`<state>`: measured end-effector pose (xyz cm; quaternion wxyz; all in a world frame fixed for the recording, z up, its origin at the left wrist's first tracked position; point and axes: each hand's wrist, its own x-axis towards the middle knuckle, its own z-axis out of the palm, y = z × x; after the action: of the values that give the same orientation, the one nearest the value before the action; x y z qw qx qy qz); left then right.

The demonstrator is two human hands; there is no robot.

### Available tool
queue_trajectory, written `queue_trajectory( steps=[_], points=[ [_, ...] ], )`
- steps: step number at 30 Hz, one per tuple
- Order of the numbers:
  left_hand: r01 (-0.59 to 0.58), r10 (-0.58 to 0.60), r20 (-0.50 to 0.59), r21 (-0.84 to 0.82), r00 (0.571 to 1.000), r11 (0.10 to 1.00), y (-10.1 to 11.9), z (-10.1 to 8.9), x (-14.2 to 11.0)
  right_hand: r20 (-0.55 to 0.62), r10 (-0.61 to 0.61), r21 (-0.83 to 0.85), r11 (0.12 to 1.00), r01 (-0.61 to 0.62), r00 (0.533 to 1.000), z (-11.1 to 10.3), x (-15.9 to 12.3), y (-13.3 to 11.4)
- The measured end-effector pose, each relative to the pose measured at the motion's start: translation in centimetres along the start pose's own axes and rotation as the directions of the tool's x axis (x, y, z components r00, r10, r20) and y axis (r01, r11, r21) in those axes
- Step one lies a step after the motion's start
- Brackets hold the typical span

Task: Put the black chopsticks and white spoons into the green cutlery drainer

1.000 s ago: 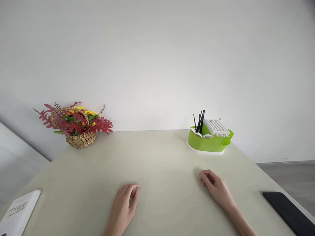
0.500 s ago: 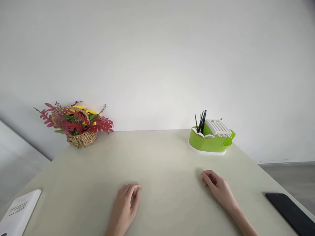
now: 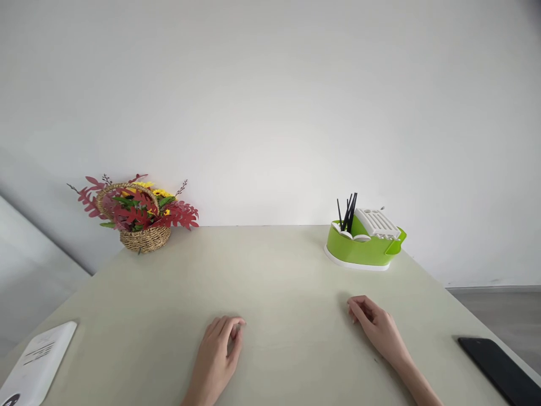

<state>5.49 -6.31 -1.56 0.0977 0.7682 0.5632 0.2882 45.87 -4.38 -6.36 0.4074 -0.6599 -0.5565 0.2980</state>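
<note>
My left hand (image 3: 217, 349) rests on the pale table (image 3: 270, 270) near the front, its fingers curled in and the thumb close to the index finger. I see nothing held in it. To the right, my right hand (image 3: 376, 324) lies on its side on the tabletop, loosely closed, also with no thing visible in it. Nearest to this hand, farther back, stands a green and white holder (image 3: 359, 248) with several thin black sticks (image 3: 347, 214) upright in its left end and a white slotted rack (image 3: 377, 223) on top. The hands are apart from each other.
A wicker basket (image 3: 146, 239) of red and yellow flowers stands at the back left by the wall. A white flat box-like object (image 3: 42, 361) lies at the front left. On the right edge lies a black smartphone (image 3: 499, 363).
The view has shifted slightly, so the basket, the white object and the holder appear a little farther right. Both hands keep their pose on the table.
</note>
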Motion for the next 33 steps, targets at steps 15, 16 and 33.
queue_trajectory(
  steps=[15, 16, 33],
  points=[
    [-0.007, 0.007, 0.009, -0.008, 1.000, 1.000, -0.1, 0.0, -0.2, -0.026, -0.028, 0.022, 0.999, 0.029, 0.999, 0.2, 0.1, 0.2],
    [-0.009, 0.009, 0.006, -0.008, 1.000, 1.000, 0.0, 0.0, -0.2, -0.028, -0.029, 0.024, 0.999, 0.029, 0.999, 0.2, 0.1, 0.3],
    [0.000, 0.001, 0.017, -0.023, 1.000, 1.000, -0.2, -0.1, -0.3, -0.354, -0.025, -0.026, 1.000, 0.017, 0.935, -4.0, 4.1, 0.5]
  ],
)
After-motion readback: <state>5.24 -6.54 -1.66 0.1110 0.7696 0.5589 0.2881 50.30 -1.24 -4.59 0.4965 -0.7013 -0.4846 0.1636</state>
